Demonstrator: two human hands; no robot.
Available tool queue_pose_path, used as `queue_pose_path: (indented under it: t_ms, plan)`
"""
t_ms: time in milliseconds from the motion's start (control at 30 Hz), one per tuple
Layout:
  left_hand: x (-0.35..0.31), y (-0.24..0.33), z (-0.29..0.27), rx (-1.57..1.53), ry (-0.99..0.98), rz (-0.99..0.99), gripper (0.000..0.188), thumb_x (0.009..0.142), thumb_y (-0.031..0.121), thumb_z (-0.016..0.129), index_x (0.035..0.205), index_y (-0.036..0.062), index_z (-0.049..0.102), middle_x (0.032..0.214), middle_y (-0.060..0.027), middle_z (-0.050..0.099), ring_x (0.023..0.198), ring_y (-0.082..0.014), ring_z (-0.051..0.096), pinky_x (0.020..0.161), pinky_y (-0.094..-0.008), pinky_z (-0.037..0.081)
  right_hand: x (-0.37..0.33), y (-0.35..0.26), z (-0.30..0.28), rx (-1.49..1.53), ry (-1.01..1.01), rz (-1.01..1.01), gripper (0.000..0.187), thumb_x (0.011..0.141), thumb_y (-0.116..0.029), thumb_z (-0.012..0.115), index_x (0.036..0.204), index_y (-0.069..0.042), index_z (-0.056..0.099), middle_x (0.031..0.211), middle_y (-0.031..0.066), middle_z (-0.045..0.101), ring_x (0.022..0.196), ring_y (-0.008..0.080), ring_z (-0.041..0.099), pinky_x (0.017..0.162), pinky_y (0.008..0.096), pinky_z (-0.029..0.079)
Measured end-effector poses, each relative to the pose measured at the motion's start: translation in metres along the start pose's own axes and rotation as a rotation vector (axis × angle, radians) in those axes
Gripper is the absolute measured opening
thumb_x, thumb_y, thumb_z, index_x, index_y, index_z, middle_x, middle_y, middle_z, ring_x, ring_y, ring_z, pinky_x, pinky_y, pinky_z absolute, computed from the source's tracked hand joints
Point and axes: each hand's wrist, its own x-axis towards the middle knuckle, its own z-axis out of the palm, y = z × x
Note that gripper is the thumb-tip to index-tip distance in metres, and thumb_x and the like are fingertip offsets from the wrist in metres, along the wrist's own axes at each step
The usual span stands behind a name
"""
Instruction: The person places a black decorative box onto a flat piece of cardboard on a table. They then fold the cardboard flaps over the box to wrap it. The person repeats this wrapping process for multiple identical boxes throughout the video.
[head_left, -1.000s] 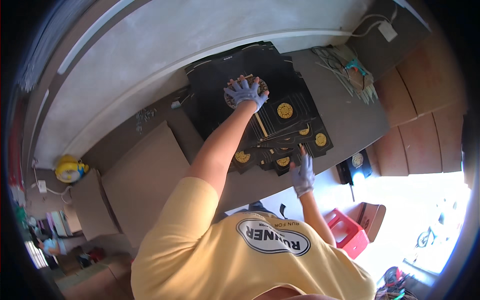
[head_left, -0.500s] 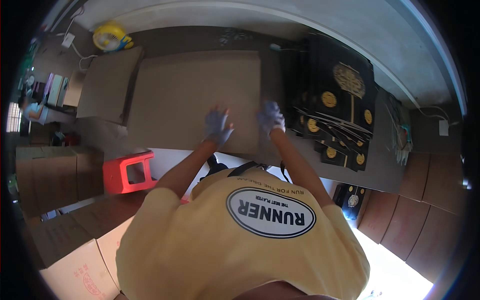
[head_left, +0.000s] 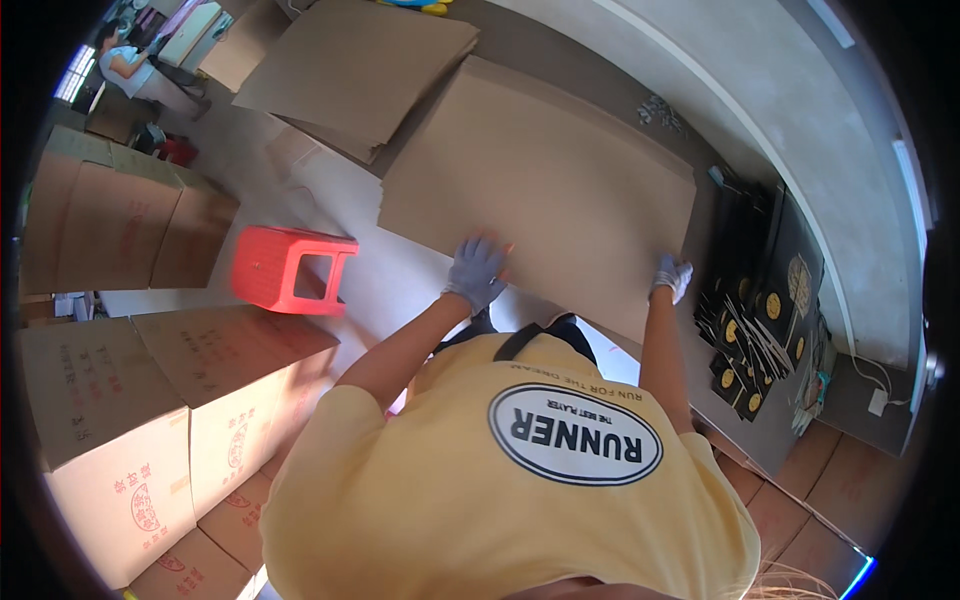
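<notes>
A stack of large flat brown cardboard sheets (head_left: 545,185) lies on the table in front of me. My left hand (head_left: 477,272), in a grey glove with bare fingertips showing, rests open on the near edge of the stack, fingers spread. My right hand (head_left: 672,278), gloved the same way, is at the stack's right edge near the front corner. Its fingers are bent around that edge; their undersides are hidden. To the right stand black printed panels with gold emblems (head_left: 773,305), partly fanned out and apart from my right hand.
Another cardboard stack (head_left: 360,70) lies at the far left. A red plastic stool (head_left: 270,270) stands left of me, with closed cartons (head_left: 110,390) nearer and more behind it. A person (head_left: 135,75) is at the far left. A cable with a white plug (head_left: 878,402) hangs at right.
My view has turned left, so the stack appears slanted. My left hand has moved from the sheet's top to its near edge. My right hand's fingers have bent at the right edge.
</notes>
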Motion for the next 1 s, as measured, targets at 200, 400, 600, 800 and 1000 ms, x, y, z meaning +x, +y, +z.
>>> queue_pose_path:
  t_ms: [200,400,600,800,1000]
  plan:
    - [0.035,-0.041,-0.007,0.232,-0.276,-0.028,0.061,0.087,0.043,0.052,0.142,0.0191,0.041,0.149,-0.0165,0.030,0.139,-0.0382,0.025,0.111,-0.0553,0.019,0.033,0.007,-0.006,-0.167,-0.230,-0.088,0.056,0.081,-0.047,0.050,0.123,-0.012,0.062,0.132,0.0207,0.051,0.119,0.0375,0.053,0.101,0.0446,0.042]
    - [0.027,-0.048,0.007,0.303,-0.299,-0.034,0.064,0.088,0.049,0.048,0.144,0.0198,0.039,0.156,-0.0157,0.020,0.142,-0.0390,0.020,0.112,-0.0536,0.019,-0.005,-0.010,-0.015,-0.080,-0.038,-0.094,0.046,0.081,-0.042,0.059,0.116,-0.012,0.064,0.127,0.0160,0.052,0.115,0.0342,0.054,0.096,0.0435,0.044]
    - [0.047,-0.067,-0.002,0.253,-0.263,-0.046,0.062,0.089,0.047,0.048,0.142,0.0148,0.041,0.148,-0.0158,0.032,0.136,-0.0364,0.029,0.110,-0.0542,0.023,0.049,0.014,-0.032,0.118,0.010,-0.173,0.028,0.079,-0.026,0.070,0.096,-0.006,0.063,0.086,0.0133,0.065,0.084,0.0324,0.062,0.076,0.0404,0.049]
    - [0.091,-0.118,-0.003,0.131,0.092,-0.592,0.063,0.085,0.047,0.054,0.132,0.0052,0.048,0.135,-0.0181,0.042,0.123,-0.0363,0.041,0.105,-0.0436,0.033,0.076,0.024,-0.059,0.079,-0.055,-0.221,0.026,0.079,-0.023,0.067,0.096,-0.004,0.063,0.086,0.0147,0.067,0.079,0.0295,0.063,0.074,0.0392,0.050]
    - [0.133,-0.143,-0.033,0.003,-0.053,-0.739,0.048,0.086,0.043,0.053,0.112,0.0043,0.063,0.113,-0.0215,0.064,0.106,-0.0384,0.061,0.088,-0.0459,0.050,0.061,-0.001,-0.095,0.277,-0.364,-0.411,0.031,0.094,-0.029,0.056,0.096,0.000,0.064,0.077,0.0010,0.062,0.074,0.0082,0.052,0.066,0.0294,0.045]
